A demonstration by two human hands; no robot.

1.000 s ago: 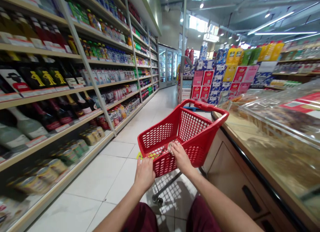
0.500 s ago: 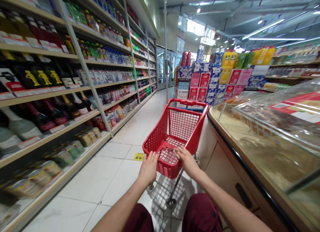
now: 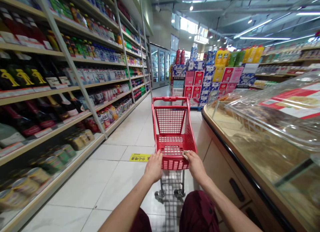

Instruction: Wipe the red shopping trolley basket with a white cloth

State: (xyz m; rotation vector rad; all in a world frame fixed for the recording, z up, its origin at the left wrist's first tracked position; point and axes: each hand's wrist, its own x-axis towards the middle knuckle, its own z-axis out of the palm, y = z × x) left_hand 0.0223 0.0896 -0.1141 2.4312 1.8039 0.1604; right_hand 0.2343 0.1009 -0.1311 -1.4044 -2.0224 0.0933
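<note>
A small red shopping cart (image 3: 172, 163) stands on the tiles in front of my knees, its mesh basket holding nothing that I can see. My left hand (image 3: 153, 166) grips the near left corner of the basket, fingers curled over the rim. At the near right corner is my right hand (image 3: 196, 163), pinching a small pale crumpled cloth (image 3: 185, 154) against the rim. Most of the cloth is hidden by the fingers. The cart's handle (image 3: 170, 99) is at its far end, away from me.
Drink shelves (image 3: 82, 87) line the left side. A glass-topped food counter (image 3: 225, 125) with a dark edge runs close on the right. Stacked drink cartons (image 3: 198, 80) stand ahead, with glass-door fridges (image 3: 158, 64) behind. A yellow floor sticker (image 3: 138, 157) lies left of the cart.
The cart has swung from a slant to nearly straight in front of me, its handle end moving left. Both hands have stayed at its near end, shifting slightly right. My view has turned slightly right.
</note>
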